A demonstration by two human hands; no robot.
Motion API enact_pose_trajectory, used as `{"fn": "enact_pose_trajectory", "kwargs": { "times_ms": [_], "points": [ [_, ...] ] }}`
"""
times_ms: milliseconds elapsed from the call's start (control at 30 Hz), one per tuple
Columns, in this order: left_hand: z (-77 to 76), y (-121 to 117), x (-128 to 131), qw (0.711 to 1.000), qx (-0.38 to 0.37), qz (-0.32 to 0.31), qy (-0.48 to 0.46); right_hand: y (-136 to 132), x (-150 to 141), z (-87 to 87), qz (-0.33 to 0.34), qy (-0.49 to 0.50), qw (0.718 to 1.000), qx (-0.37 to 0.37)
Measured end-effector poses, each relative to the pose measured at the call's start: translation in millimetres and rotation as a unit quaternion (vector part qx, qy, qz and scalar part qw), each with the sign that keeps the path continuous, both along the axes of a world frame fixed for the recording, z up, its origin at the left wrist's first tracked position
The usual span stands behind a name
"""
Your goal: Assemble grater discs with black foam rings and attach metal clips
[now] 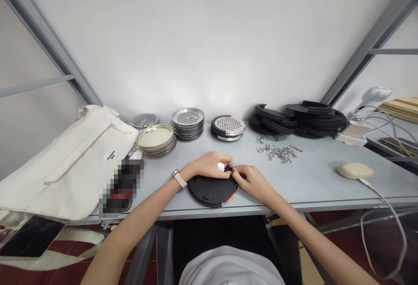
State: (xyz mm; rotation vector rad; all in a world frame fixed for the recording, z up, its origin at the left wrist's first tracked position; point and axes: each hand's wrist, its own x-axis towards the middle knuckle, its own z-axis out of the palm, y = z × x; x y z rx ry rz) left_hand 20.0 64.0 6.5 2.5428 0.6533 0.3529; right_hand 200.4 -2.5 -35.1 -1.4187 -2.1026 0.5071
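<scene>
A flat black round disc (212, 190) lies near the table's front edge, with a coppery strip showing along its lower right rim. My left hand (212, 165), a watch on its wrist, rests over the disc's upper part with thumb and fingers bent together. A small white piece (221, 167) shows at those fingers; whether worn or held I cannot tell. At the disc's upper right rim my right hand (250, 180) is pinched, its fingertips meeting the left ones. Anything between the fingertips is hidden. Small metal clips (279, 152) lie loose beyond my right hand.
Behind stand stacked gold lids (156, 137), perforated metal discs (188, 121), a black-rimmed perforated disc (228, 126) and piled black rings (313, 121). A white bag (65, 163) leans at left. A cream mouse-shaped device (355, 170) with a cable sits right.
</scene>
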Motion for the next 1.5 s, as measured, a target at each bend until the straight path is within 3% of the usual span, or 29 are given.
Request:
{"fn": "enact_pose_trajectory", "kwargs": {
  "times_ms": [400,800,1500],
  "points": [
    [4.1,-2.0,0.0,1.000,0.022,0.017,0.004,-1.5,-1.2,4.7,-0.020,0.028,0.999,-0.008],
    [-1.5,0.6,-0.4,0.999,0.026,0.010,-0.020,-0.2,-1.6,3.7,-0.039,0.014,0.999,-0.015],
    [-3.6,2.2,0.9,0.999,0.014,0.001,-0.037,0.3,-0.3,2.7,-0.014,0.008,1.000,-0.011]
  ]
}}
